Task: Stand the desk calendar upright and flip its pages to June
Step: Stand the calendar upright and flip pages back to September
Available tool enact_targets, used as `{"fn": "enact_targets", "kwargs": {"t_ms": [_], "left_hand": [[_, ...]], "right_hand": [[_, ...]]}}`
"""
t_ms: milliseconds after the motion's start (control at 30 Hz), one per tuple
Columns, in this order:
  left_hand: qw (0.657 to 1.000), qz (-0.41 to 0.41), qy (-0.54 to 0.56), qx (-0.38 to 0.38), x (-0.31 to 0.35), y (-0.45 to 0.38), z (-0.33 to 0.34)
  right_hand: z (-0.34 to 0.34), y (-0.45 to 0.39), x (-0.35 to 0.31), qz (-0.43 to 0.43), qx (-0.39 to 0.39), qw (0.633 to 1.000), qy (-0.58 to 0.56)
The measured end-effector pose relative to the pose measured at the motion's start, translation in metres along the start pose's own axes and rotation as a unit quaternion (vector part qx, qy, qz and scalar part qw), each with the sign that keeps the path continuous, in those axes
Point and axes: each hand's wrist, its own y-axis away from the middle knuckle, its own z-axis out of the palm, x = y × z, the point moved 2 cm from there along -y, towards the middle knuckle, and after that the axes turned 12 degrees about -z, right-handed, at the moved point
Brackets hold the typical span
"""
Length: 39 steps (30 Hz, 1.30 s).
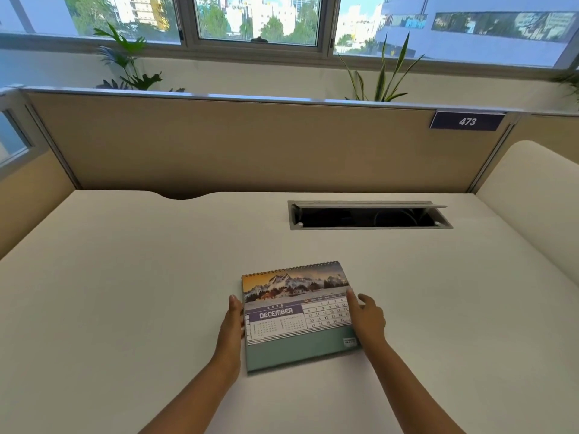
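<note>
Head view: spiral-bound desk calendar (297, 314) with teal card base lies on the cream desk top (125, 277), near the front edge, centre. Top page reads DECEMBER under a snowy mountain photo; wire binding along the far edge. Left hand (232, 324) lies flat along the calendar's left edge, fingers straight and touching it. Right hand (366, 317) meets the right edge, thumb on the page, other fingers loosely curled; whether it truly grips, cannot tell. Open grey cable hatch (369, 214) further back, right. Blue plaque "473" (466, 121) on the tan partition.
</note>
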Motion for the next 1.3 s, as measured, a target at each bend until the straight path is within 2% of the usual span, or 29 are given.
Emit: {"fn": "enact_targets", "kwargs": {"t_ms": [133, 267, 400, 500, 567, 767, 867, 967, 1067, 1167, 1300], "left_hand": [[0.999, 0.028, 0.044, -0.001, 0.011, 0.005, -0.005], [0.995, 0.083, 0.055, -0.008, 0.031, 0.01, -0.013], [0.991, 0.119, 0.051, -0.031, 0.041, 0.02, -0.017], [0.991, 0.115, 0.052, -0.045, 0.039, 0.025, -0.023], [0.991, 0.111, 0.063, -0.052, 0.037, 0.027, -0.028], [0.988, 0.146, 0.043, -0.04, 0.046, 0.052, -0.013], [0.984, 0.151, 0.087, -0.03, 0.054, 0.052, -0.016], [0.982, 0.161, 0.097, 0.018, 0.057, 0.054, -0.019], [0.983, 0.167, 0.06, 0.046, 0.056, 0.056, -0.016], [0.984, 0.153, 0.071, 0.064, 0.055, 0.055, -0.017], [0.985, 0.144, 0.063, 0.074, 0.057, 0.052, -0.013]], "right_hand": [[0.0, 0.009, -0.019, -0.051, 0.043, 0.993, -0.097], [-0.006, 0.013, -0.045, -0.106, 0.079, 0.98, -0.147], [-0.015, 0.017, -0.058, -0.133, 0.037, 0.98, -0.143], [-0.025, 0.025, -0.062, -0.148, 0.01, 0.984, -0.102], [-0.031, 0.031, -0.066, -0.156, -0.001, 0.98, -0.119], [-0.04, 0.037, -0.095, -0.191, 0.013, 0.964, -0.183], [-0.049, 0.036, -0.103, -0.206, 0.022, 0.957, -0.202], [-0.051, 0.037, -0.097, -0.223, 0.022, 0.963, -0.15], [-0.049, 0.039, -0.088, -0.204, 0.015, 0.976, -0.07], [-0.052, 0.039, -0.089, -0.185, 0.007, 0.983, 0.015], [-0.061, 0.031, -0.1, -0.19, -0.012, 0.967, 0.171]]}}
